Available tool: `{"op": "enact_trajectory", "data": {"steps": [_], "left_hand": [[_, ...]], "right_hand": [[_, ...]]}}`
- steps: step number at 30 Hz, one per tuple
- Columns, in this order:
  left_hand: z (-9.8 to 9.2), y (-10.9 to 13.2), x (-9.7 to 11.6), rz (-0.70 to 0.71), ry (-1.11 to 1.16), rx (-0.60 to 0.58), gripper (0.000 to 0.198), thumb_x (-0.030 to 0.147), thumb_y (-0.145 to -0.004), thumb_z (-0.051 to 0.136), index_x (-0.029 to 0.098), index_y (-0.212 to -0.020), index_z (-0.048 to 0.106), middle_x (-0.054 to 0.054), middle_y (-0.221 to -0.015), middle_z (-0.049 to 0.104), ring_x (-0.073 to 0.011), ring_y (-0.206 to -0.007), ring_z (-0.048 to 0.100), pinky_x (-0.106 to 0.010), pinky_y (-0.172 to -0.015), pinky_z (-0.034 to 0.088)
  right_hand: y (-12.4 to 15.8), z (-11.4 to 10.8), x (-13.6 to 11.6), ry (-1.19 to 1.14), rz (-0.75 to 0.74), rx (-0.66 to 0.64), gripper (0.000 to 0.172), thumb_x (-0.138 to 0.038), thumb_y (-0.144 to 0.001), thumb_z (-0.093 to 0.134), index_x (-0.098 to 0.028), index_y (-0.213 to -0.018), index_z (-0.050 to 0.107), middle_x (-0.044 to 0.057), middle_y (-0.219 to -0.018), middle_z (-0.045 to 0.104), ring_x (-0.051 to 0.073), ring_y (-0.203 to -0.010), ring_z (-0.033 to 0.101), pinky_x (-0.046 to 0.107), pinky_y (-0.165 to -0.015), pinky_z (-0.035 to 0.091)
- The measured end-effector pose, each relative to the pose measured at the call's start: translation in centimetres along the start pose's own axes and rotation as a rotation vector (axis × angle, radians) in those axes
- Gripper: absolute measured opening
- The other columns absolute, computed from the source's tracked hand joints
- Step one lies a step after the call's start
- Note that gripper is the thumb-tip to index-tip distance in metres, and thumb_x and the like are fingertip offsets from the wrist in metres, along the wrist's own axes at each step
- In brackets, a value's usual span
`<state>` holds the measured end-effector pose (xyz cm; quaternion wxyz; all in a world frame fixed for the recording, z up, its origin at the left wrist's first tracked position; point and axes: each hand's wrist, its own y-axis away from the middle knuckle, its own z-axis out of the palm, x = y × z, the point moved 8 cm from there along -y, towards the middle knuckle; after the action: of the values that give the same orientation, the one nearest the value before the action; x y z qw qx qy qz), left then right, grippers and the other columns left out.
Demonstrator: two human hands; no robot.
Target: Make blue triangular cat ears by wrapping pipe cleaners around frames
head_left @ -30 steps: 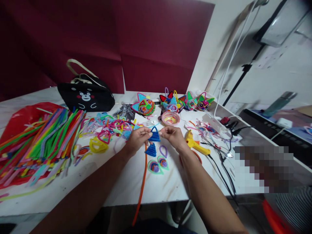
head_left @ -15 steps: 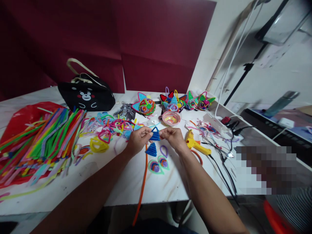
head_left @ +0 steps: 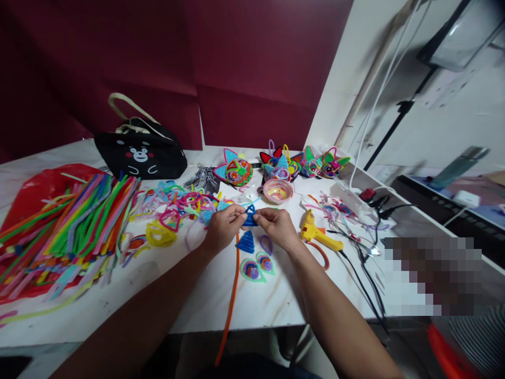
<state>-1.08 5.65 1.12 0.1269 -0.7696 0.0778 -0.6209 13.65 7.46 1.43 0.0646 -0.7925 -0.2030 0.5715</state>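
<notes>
Between my hands is a blue pipe-cleaner triangle (head_left: 250,218) with its pointed tip up, above the white table. My left hand (head_left: 225,227) pinches its left edge, and the fingers of my right hand (head_left: 278,225) are closed on its right side, covering part of it. Just below lies a second blue pipe-cleaner triangle (head_left: 245,242). Close by are a purple pipe-cleaner loop (head_left: 266,244) and two teardrop eye shapes with green rims, the left eye shape (head_left: 252,269) and the right eye shape (head_left: 265,262). An orange pipe cleaner (head_left: 232,300) runs past the table's front edge.
A yellow glue gun (head_left: 321,236) with a black cord lies to the right. Bundled pipe cleaners (head_left: 82,221) fill the left side. A black bag (head_left: 140,152), a pink bowl (head_left: 277,191) and several pipe-cleaner animal heads (head_left: 239,172) stand at the back.
My right hand has shifted slightly left across the blue triangle, covering more of it. My left hand keeps its pinch in nearly the same spot.
</notes>
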Motion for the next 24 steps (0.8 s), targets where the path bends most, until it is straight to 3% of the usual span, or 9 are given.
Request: {"op": "enact_trajectory", "data": {"steps": [9,24], "left_hand": [[0.24,0.20,0.11,0.032,-0.063,-0.019,0.015,0.031,-0.076,0.060,0.019,-0.085,0.059,0.001,-0.070,0.064,-0.0158,-0.058,0.066,-0.023,-0.052,0.052],[0.28,0.00,0.17,0.069,-0.076,-0.039,0.014,0.029,-0.078,0.058,0.017,-0.085,0.059,0.001,-0.068,0.064,-0.0150,-0.056,0.066,-0.021,-0.047,0.050]], "right_hand": [[0.29,0.21,0.27,0.019,0.014,0.056,0.017,-0.034,-0.077,0.061,-0.020,-0.078,0.071,0.002,-0.069,0.070,0.018,-0.065,0.063,0.025,-0.056,0.046],[0.34,0.42,0.70,-0.051,0.069,0.082,0.024,-0.035,-0.076,0.062,-0.015,-0.083,0.073,0.006,-0.075,0.072,0.018,-0.064,0.064,0.026,-0.058,0.047]]}}
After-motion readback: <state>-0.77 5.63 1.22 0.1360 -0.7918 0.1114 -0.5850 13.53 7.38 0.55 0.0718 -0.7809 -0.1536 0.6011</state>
